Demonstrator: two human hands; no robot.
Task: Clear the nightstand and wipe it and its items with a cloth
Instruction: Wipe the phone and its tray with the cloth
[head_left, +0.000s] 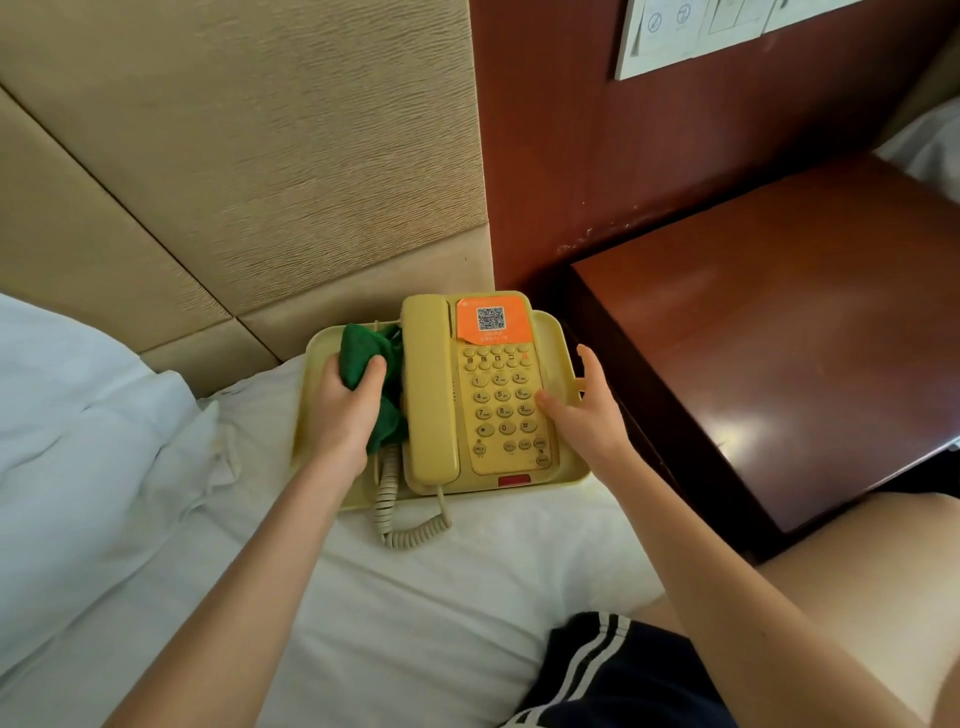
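— Where the white bedding (78, 415) bunches up at the far left, what lies just beside it?

— A pale yellow tray (553, 332), set flat on the sheet against the padded headboard (234, 156). It holds a yellowed telephone (498, 415) in its middle and right part, handset (428, 389) on its cradle along the phone's left side. The coiled cord (410, 530) spills over the tray's near rim onto the sheet.

— And the cloth?

— The green cloth (358, 353) is inside the tray's left part, bunched in the left hand (345, 410). Fingers and thumb are curled round it, and folds stick out above and below the fist. The cloth lies against the handset's left flank.

— What about the phone's face?

— An orange sticker (493, 319) with a square code sits above the keypad, and a red strip shows at the near edge.

— The other hand?

— The right hand (587, 410) is spread loose at the phone's right side, gripping nothing. Its thumb tip is at the keypad's edge and its fingers point up over the tray's right rim. Whether the thumb actually touches, I cannot tell.

— Further right?

— The dark red nightstand (779, 338), just beside the bed, its glossy top catching light. White notices (701, 26) hang on the panel above it.
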